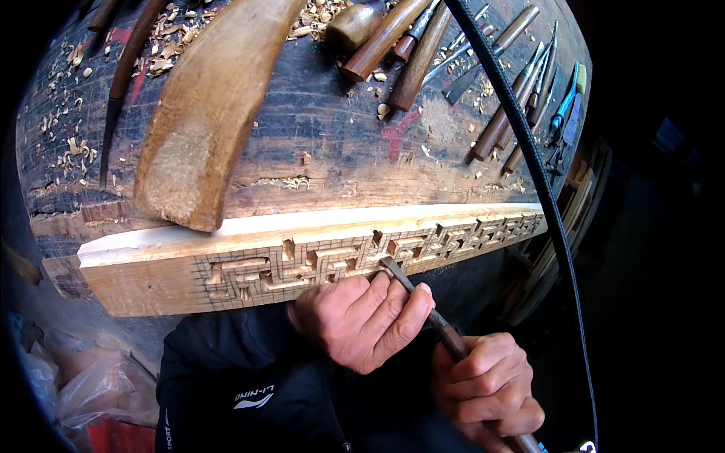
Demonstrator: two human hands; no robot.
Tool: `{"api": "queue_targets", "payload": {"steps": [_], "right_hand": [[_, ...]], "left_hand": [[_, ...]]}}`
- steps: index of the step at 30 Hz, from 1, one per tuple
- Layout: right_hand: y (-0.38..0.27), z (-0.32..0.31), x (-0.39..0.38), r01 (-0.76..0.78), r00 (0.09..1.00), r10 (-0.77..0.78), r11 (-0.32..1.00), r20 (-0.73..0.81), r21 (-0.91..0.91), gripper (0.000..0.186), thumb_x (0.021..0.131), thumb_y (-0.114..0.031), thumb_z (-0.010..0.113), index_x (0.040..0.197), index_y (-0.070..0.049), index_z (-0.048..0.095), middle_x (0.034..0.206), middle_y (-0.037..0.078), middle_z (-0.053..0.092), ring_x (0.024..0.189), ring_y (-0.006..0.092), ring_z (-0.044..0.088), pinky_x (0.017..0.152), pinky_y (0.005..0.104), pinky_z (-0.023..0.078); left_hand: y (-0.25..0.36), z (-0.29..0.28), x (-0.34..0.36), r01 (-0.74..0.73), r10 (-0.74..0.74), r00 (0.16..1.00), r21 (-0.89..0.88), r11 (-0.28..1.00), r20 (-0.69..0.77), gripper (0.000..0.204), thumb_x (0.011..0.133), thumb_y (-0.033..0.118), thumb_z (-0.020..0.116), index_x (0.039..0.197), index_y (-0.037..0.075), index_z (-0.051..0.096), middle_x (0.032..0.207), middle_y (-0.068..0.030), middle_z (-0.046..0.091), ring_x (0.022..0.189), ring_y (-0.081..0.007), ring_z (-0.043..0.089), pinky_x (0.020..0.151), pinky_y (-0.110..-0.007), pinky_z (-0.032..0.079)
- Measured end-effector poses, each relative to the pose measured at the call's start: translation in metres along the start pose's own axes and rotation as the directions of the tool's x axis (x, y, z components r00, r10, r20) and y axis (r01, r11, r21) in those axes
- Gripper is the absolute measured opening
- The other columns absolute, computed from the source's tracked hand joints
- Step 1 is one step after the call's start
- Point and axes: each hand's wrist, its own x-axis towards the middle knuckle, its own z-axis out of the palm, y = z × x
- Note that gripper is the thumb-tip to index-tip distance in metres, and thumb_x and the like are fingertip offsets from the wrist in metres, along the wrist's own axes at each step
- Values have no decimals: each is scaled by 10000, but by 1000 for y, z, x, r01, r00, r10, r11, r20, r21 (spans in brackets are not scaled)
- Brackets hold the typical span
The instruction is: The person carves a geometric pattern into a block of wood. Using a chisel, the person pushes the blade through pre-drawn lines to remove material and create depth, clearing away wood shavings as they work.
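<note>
A long pale wooden board (151, 285) lies along the near edge of the bench, its face towards me marked with pencil grid lines and cut with an angular fretwork pattern. My right hand (487, 389) is closed around the wooden handle of a chisel (450, 340). Closer to the tip, my left hand (366, 321) pinches the same chisel's metal shank between thumb and fingers, its knuckles close against the board's lower edge. The chisel's tip touches the carved pattern near the board's middle.
Behind the board, a large worn wooden club (211, 113) rests on the dark workbench (325, 158). Several wood-handled chisels (419, 64) and a blue-handled tool (565, 109) lie farther right, among wood shavings (170, 45). A black cord (521, 121) hangs across the right side. Clear plastic (106, 385) lies lower left.
</note>
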Motion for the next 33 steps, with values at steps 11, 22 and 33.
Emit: {"api": "queue_targets", "payload": {"steps": [11,22,33], "right_hand": [[-9,-6,31,-300,924,322,945,204,-132,242,1103,-180,652,951,-101,481,685,106,662,442,201,595,454,343,509],[2,-12,19,-269,936,265,963,232,-13,223,1088,-128,645,937,-86,485,704,134,674,449,215,594,454,351,498],[14,-7,16,-192,919,117,967,376,169,255,1017,-88,647,791,-8,559,675,238,664,404,210,505,398,315,335]], "left_hand": [[1,0,1,41,-41,999,-6,999,17,321,1028,117,827,1218,-117,718,830,-130,774,777,-187,810,584,-244,529],[4,-3,1,107,-104,993,-69,992,53,361,990,44,837,1256,-149,686,873,-137,782,773,-191,805,574,-263,543],[7,-5,0,102,-101,995,-53,993,23,363,967,9,832,1241,-158,661,881,-155,778,755,-213,801,559,-290,558]]}}
